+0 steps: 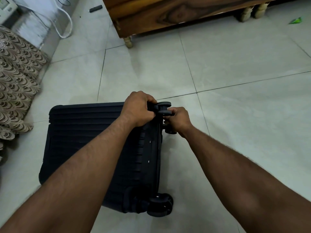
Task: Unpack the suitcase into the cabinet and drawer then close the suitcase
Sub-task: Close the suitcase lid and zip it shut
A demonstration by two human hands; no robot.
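At suitcase (87, 135) corner, both hands grip, apparently, its zipper edge.

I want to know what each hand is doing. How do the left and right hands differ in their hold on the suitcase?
The left hand curls over the corner of the suitcase beside the far wheel; the right hand pinches something small at the seam below that wheel. The left lies on the shell, the right off its edge. Both are closed.
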